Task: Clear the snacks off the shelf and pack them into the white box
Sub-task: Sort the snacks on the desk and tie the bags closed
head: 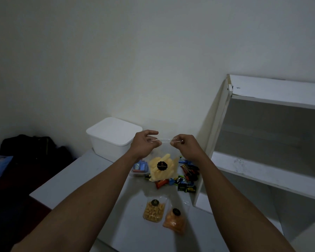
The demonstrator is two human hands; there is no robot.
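A clear bag of pale yellow stick snacks (pixel 162 167) with a black round label hangs in the air, pinched at its top edge by my left hand (pixel 145 142) and my right hand (pixel 185 145). Behind my left hand stands the white box (pixel 111 138) with its lid on. Below the bag lie several small wrapped candies (pixel 185 180) and a small clear tub of blue packets (pixel 139 169). Nearer to me rest a bag of small yellow snacks (pixel 154 211) and a bag of orange snacks (pixel 175 221).
All of this sits on a white table (pixel 76 179) against the wall. A white shelf unit (pixel 262 142) with bare shelves stands to the right. A black bag (pixel 33 148) lies at the left beyond the table edge.
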